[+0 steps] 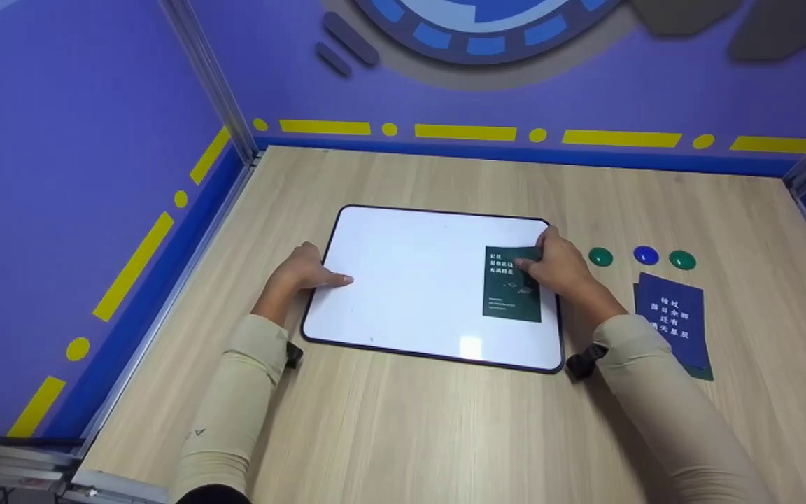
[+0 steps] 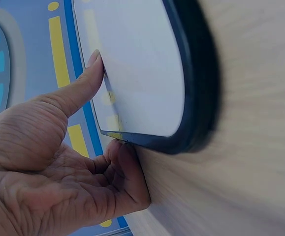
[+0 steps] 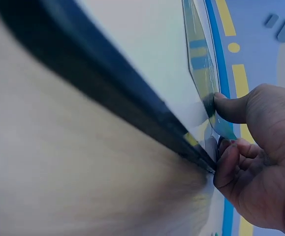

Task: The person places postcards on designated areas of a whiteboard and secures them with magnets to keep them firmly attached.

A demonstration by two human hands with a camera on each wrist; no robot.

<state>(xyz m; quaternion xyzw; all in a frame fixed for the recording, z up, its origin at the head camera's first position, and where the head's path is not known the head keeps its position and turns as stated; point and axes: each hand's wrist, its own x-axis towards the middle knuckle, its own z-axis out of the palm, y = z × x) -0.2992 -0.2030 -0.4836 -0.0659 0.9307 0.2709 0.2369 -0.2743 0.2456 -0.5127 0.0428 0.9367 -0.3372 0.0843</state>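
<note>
A whiteboard (image 1: 403, 280) with a dark rim and rounded corners lies in the middle of the table. My left hand (image 1: 299, 269) grips its left edge, thumb over the white face and fingers curled at the rim, as the left wrist view confirms. On the board's right part lies a green card (image 1: 504, 304) with white writing. At the right edge, my right hand (image 1: 565, 264) holds the board with its thumb on the card and its curled fingers (image 3: 227, 167) against the rim. One card corner sticks out between thumb and fingers in the right wrist view.
Two green round magnets (image 1: 600, 257) and a blue one (image 1: 646, 255) sit in a row right of the board. Nearer lies a blue card (image 1: 686, 315) with white writing, over a green one (image 1: 702, 374). Blue panels (image 1: 130, 140) wall the wooden table (image 1: 410, 420).
</note>
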